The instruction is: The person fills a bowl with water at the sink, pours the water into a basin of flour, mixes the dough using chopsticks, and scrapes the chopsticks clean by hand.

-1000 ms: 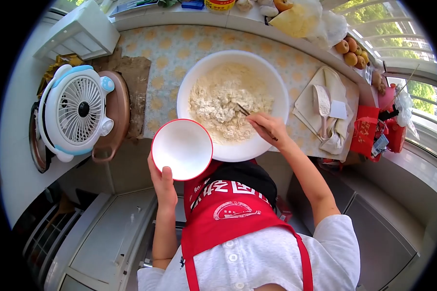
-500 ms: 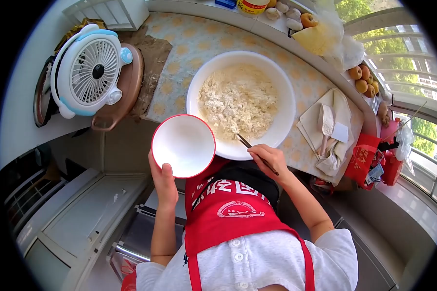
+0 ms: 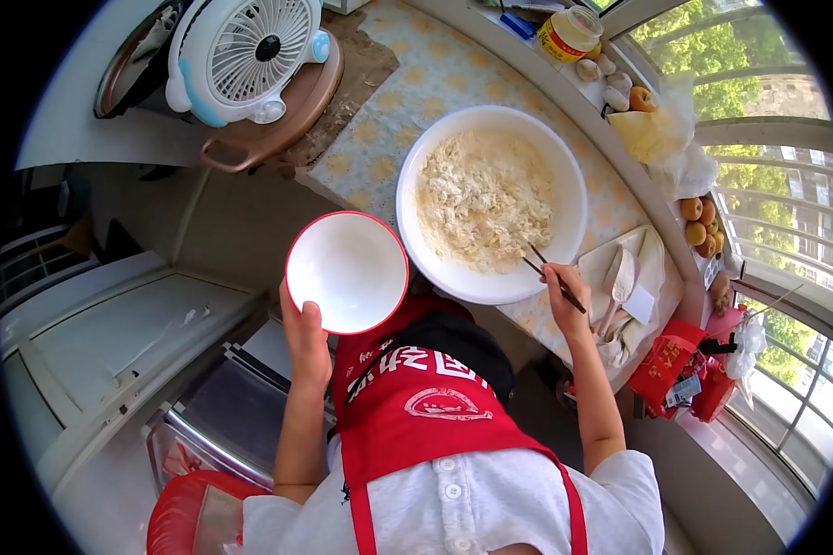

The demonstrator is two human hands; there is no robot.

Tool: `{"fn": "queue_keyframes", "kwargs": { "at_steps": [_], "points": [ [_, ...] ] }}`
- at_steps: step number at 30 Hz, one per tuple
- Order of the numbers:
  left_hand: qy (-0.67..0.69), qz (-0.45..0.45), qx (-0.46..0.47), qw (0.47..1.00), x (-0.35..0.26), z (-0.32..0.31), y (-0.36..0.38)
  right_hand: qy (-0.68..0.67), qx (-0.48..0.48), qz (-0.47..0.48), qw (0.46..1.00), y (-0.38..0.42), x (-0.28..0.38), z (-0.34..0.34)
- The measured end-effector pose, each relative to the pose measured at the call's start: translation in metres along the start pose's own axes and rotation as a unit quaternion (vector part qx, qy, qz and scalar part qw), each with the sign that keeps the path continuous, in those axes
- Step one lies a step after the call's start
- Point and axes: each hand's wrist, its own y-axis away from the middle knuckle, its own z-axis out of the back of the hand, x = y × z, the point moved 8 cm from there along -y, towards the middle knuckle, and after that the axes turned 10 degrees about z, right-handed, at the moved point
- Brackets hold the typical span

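Observation:
My left hand [image 3: 305, 338] grips a white bowl with a red rim [image 3: 347, 273] by its lower left edge, thumb over the rim; only its white inside shows. Between the fingers of my right hand [image 3: 565, 294] is a pair of dark chopsticks [image 3: 574, 298], their tips in the shaggy, floury dough [image 3: 486, 199]. That dough lies in a large white basin [image 3: 412, 236] on the counter. The small bowl is held in front of the counter, left of the basin and apart from it.
A patterned cloth [image 3: 384, 139] covers the counter. A white and blue fan [image 3: 259, 55] stands on a brown board [image 3: 319, 116] at left. At right lie a flour scoop [image 3: 623, 277] and a folded cloth [image 3: 652, 259]. A jar [image 3: 569, 35], fruit [image 3: 699, 217] and red bags [image 3: 666, 361] line the window side.
The view has turned, so the counter appears rotated. My right hand has moved the chopsticks toward the basin's right side. My left hand still holds the bowl.

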Motion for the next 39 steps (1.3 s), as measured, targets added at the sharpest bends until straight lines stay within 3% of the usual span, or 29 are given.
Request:
{"fn": "queue_keyframes", "kwargs": {
  "at_steps": [4, 7, 8, 10, 12, 14, 18, 20, 22, 26, 32, 34, 36, 39],
  "points": [
    [-0.001, -0.004, 0.014, 1.000, -0.020, 0.012, -0.007, -0.091, -0.083, -0.053, 0.991, 0.008, 0.022, -0.039],
    [-0.007, -0.031, 0.023, 0.999, -0.035, 0.030, -0.016, -0.109, -0.054, -0.031, 0.992, -0.005, 0.053, -0.062],
    [0.000, -0.027, 0.021, 0.999, -0.040, 0.035, -0.019, -0.127, -0.042, -0.017, 0.991, -0.012, 0.058, -0.078],
    [0.011, -0.027, 0.025, 0.999, -0.050, 0.044, -0.027, -0.025, 0.011, 0.114, 0.993, -0.036, 0.089, -0.104],
    [-0.002, -0.038, 0.025, 0.999, -0.059, 0.061, -0.033, -0.006, -0.001, 0.143, 0.990, -0.057, 0.084, -0.112],
    [-0.011, -0.045, 0.034, 0.998, -0.067, 0.075, -0.040, 0.062, -0.037, 0.111, 0.991, -0.068, 0.068, -0.098],
    [0.003, -0.044, 0.039, 0.998, -0.080, 0.099, -0.055, 0.066, -0.094, -0.020, 0.993, -0.047, 0.035, -0.062],
    [0.013, -0.043, 0.020, 0.999, -0.083, 0.112, -0.059, 0.055, -0.100, -0.021, 0.993, -0.026, 0.042, -0.059],
    [0.006, -0.053, 0.011, 0.999, -0.085, 0.125, -0.060, 0.032, -0.064, -0.091, 0.993, -0.003, 0.053, -0.068],
    [0.050, -0.051, -0.026, 0.997, -0.088, 0.144, -0.064, -0.033, -0.069, -0.069, 0.995, -0.003, 0.067, -0.096],
    [0.062, -0.039, -0.104, 0.992, -0.082, 0.169, -0.060, -0.144, -0.108, -0.089, 0.980, -0.064, 0.028, -0.113],
    [0.100, -0.021, -0.141, 0.985, -0.082, 0.177, -0.059, 0.054, -0.103, 0.073, 0.991, -0.089, 0.039, -0.095],
    [0.105, -0.023, -0.148, 0.983, -0.083, 0.187, -0.059, 0.095, -0.120, 0.066, 0.986, -0.098, 0.031, -0.072],
    [0.121, -0.018, -0.195, 0.973, -0.088, 0.207, -0.060, 0.050, -0.137, 0.013, 0.989, -0.081, 0.004, -0.048]
  ]
}}
